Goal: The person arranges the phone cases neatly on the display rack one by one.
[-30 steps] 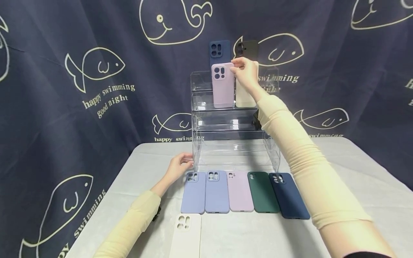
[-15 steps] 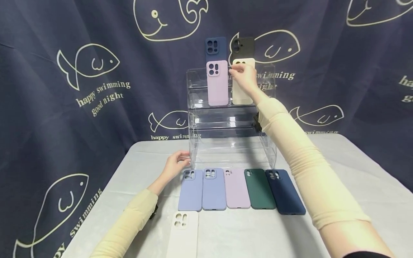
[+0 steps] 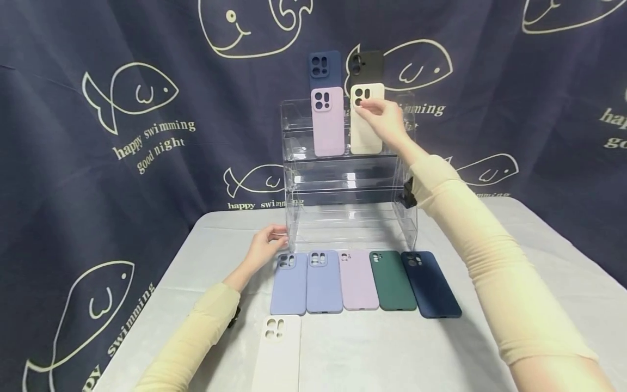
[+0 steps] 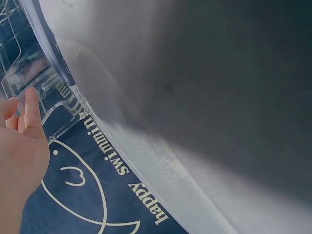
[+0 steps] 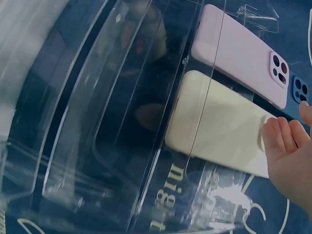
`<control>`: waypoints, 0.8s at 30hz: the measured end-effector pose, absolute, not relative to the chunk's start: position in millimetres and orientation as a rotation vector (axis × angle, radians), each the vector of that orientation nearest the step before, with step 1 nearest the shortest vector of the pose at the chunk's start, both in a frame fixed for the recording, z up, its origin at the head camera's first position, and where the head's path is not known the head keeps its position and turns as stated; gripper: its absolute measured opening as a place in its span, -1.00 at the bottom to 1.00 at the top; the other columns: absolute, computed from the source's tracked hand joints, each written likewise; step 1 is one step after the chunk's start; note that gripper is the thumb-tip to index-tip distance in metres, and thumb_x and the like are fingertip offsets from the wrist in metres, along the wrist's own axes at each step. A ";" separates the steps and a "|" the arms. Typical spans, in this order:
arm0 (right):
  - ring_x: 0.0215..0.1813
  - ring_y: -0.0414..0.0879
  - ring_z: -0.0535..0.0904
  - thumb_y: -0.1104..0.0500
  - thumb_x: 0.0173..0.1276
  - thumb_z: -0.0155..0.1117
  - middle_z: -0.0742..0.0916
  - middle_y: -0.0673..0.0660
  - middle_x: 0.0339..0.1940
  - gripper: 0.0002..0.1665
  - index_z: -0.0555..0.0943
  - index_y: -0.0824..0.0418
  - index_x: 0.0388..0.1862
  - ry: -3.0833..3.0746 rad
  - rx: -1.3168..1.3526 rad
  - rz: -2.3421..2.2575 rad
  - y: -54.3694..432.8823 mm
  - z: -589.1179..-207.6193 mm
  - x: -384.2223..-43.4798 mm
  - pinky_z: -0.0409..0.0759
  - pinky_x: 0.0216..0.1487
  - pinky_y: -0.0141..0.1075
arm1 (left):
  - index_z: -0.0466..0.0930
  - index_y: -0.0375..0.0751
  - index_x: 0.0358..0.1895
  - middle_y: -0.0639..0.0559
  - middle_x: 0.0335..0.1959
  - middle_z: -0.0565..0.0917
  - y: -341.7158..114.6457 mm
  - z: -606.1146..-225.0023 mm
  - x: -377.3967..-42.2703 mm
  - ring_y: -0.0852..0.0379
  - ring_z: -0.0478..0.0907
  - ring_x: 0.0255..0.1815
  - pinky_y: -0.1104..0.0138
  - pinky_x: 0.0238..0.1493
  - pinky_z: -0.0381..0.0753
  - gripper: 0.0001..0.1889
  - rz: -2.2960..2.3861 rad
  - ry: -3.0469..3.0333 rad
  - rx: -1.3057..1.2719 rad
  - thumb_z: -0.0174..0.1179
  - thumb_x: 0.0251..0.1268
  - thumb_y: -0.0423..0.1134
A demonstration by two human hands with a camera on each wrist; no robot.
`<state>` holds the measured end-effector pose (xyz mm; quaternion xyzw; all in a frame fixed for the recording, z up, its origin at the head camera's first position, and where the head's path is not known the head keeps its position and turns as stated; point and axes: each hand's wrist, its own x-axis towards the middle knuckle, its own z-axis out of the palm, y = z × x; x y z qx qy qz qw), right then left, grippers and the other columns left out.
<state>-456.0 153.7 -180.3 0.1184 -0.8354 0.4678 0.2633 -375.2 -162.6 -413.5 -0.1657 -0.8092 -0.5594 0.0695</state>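
My right hand (image 3: 384, 117) is in front of the cream phone case (image 3: 366, 130) on the upper tier of the clear acrylic display rack (image 3: 350, 247). Its fingers (image 5: 275, 136) overlap the camera cutouts in the right wrist view, with the thumb apart from them. Left of that case stands a lilac phone case (image 3: 328, 128). A blue phone case (image 3: 333, 71) and a black phone case (image 3: 372, 68) rise behind these two. My left hand (image 3: 262, 247) has its fingertips at the rack's lower left side, fingers fairly straight in the left wrist view.
Before the rack, a row lies flat: two light blue cases (image 3: 289, 288), a lilac case (image 3: 360, 286), a green case (image 3: 394, 283) and a navy case (image 3: 433, 288). Another cream case (image 3: 279, 354) lies nearer on the white tablecloth (image 3: 372, 354). A dark printed curtain (image 3: 245, 109) hangs behind.
My right hand has left the upper lilac case's edge and shifted right to the front of the cream case. The left hand stays at the rack. The head view tilts slightly.
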 end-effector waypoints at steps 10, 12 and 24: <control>0.15 -0.02 0.58 -0.09 0.32 0.20 0.65 0.15 0.12 -0.48 0.56 0.18 0.14 -2.312 0.329 1.140 188.9 -194.8 -427.2 0.56 0.19 -0.26 | 0.48 -0.50 0.01 -0.38 0.01 0.57 -160.9 -415.1 -375.8 -0.20 0.61 -0.09 0.41 -0.16 0.71 -0.69 -1.703 -2.418 -0.491 0.17 0.19 -0.49; 0.13 0.00 0.59 -0.11 0.31 0.20 0.66 0.16 0.10 -0.48 0.57 0.17 0.13 -2.319 0.341 1.130 194.6 -201.0 -422.7 0.57 0.17 -0.22 | 0.48 -0.50 0.01 -0.37 0.01 0.57 -160.9 -415.1 -374.8 -0.20 0.61 -0.09 0.41 -0.16 0.71 -0.70 -1.698 -2.422 -0.487 0.17 0.21 -0.48; 0.05 0.06 0.62 -0.13 0.28 0.23 0.67 0.19 0.07 -0.46 0.58 0.21 0.09 -2.339 0.406 1.042 231.2 -246.7 -390.9 0.61 0.08 -0.12 | 0.46 -0.54 0.02 -0.43 -0.01 0.55 -159.1 -415.1 -374.7 -0.28 0.59 -0.10 0.37 -0.16 0.72 -0.71 -1.714 -2.404 -0.505 0.13 0.26 -0.47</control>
